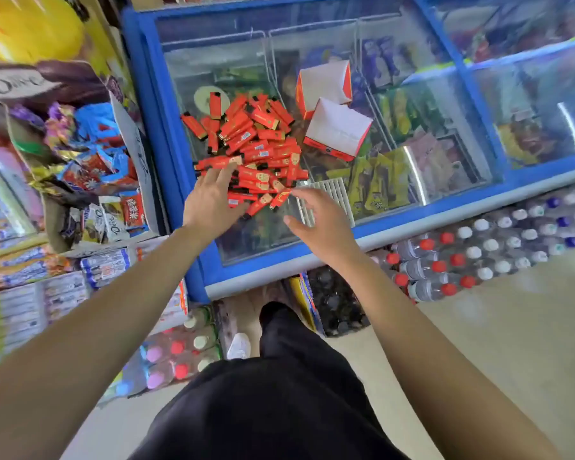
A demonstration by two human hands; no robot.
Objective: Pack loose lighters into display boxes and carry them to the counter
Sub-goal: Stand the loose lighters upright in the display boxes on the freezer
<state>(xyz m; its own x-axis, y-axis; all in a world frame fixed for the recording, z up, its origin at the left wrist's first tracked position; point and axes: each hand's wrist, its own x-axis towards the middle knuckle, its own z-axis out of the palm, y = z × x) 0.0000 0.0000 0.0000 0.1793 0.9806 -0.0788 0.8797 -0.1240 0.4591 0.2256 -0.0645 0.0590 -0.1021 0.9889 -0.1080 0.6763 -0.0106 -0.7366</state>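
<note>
A heap of loose red lighters lies on the glass lid of a blue chest freezer. Two red display boxes with white insides stand open just right of the heap, one nearer and one behind it. My left hand rests on the heap's near-left edge, fingers spread over the lighters. At the near-right edge my right hand hovers with its fingers apart, fingertips touching a lighter. Neither hand has closed around anything.
Snack bags and sweets fill the shelves at the left. Packs of capped bottles are stacked on the floor against the freezer's front. More bottles stand by my feet. The floor stretches to the right.
</note>
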